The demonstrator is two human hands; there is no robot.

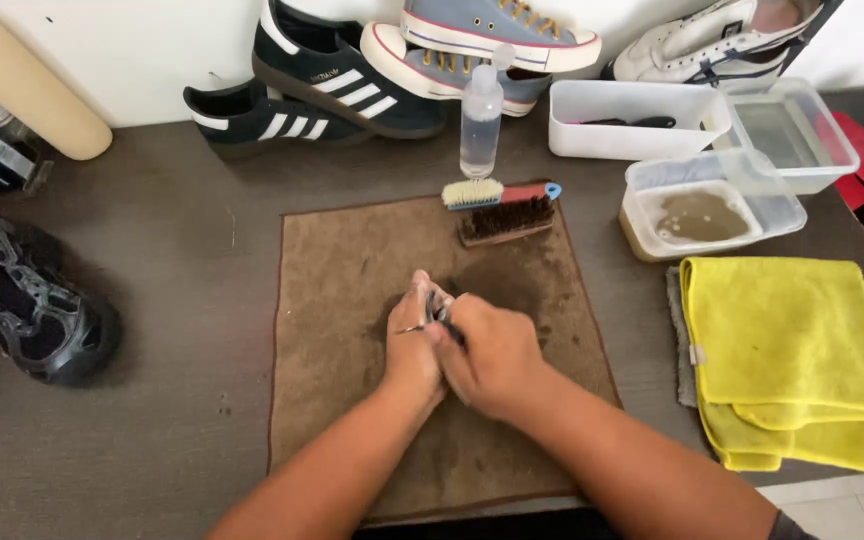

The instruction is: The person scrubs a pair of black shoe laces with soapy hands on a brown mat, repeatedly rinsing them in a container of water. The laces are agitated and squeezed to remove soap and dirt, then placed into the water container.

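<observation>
Both my hands meet over the middle of a brown towel (352,260) spread on the table. My left hand (413,345) and my right hand (492,355) are pressed together, fingers closed around a small dark and grey thing (438,310) that barely shows between them; I cannot tell what it is. Beyond my hands, at the towel's far edge, lie two brushes: a pale-bristled one with a red and blue handle (500,192) and a dark-bristled wooden one (507,220).
A clear spray bottle (480,115) stands behind the brushes. Black striped sneakers (322,85), grey canvas sneakers (482,45) and a white shoe (712,40) line the wall. Plastic tubs (712,205) sit right, one with murky water. A folded yellow cloth (792,350) lies right; a black shoe (42,305) left.
</observation>
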